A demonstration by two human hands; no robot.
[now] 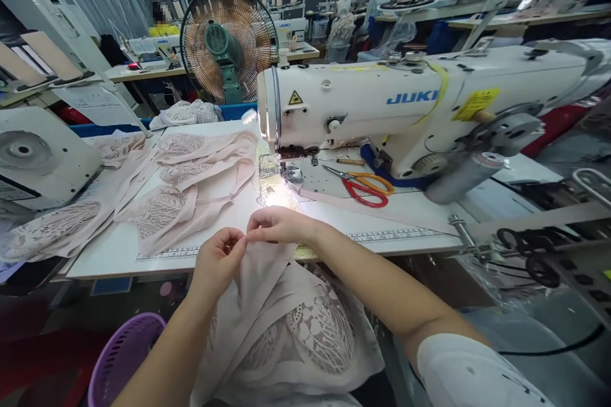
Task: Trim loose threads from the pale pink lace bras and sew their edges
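Observation:
Both of my hands pinch the top edge of a pale pink lace bra [319, 331], which hangs down over my lap in front of the table edge. My left hand [220, 261] has thumb and finger closed on the fabric. Right beside it, fingertips nearly touching, my right hand [277, 226] is closed on the same edge. Just beyond them is the lit needle area of a white sewing machine [353, 98]. More pale pink lace bras [186, 178] lie on the table to the left of the needle.
Red-handled scissors [365, 193] lie under the machine arm, beside an orange-handled pair [377, 181]. A ruler strip [382, 236] runs along the table's front edge. A purple basket [121, 356] stands below left. Behind the table is a large fan [229, 44]; people sit farther back.

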